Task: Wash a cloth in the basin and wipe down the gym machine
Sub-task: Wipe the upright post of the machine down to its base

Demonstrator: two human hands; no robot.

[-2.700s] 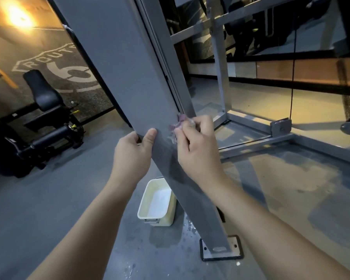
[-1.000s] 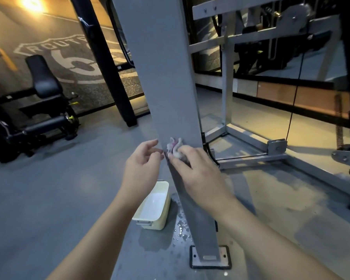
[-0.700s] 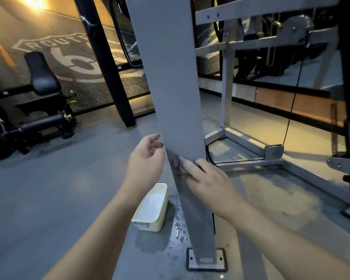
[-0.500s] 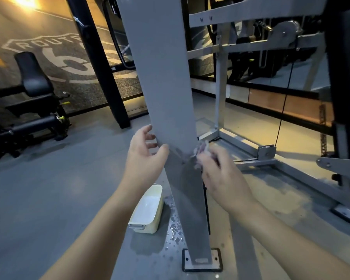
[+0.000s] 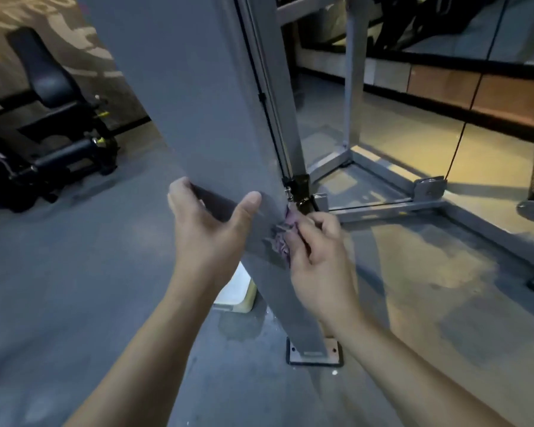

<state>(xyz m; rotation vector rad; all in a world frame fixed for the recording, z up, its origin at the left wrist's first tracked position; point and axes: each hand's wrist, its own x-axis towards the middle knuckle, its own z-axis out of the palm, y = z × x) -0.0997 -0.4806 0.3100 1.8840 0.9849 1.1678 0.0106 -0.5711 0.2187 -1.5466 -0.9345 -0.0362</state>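
Note:
A wide grey upright post (image 5: 198, 97) of the gym machine slants down to a bolted foot plate (image 5: 314, 354). My left hand (image 5: 208, 234) grips the post's left edge, thumb across its front face and fingers round the back. My right hand (image 5: 316, 260) holds a small crumpled pinkish cloth (image 5: 285, 231) and presses it against the post's right edge. The cream basin (image 5: 236, 292) stands on the floor behind the post, mostly hidden by my left arm and the post.
A black cable and clip (image 5: 296, 186) run down the post's right side. The machine's grey base frame (image 5: 392, 204) spreads over the floor to the right. A black bench machine (image 5: 43, 131) stands at the far left. A wet patch (image 5: 244, 325) darkens the floor by the basin.
My left hand has closed round the post's left edge. My right hand has slid the cloth along the post's right edge, and my view has dropped closer to the post.

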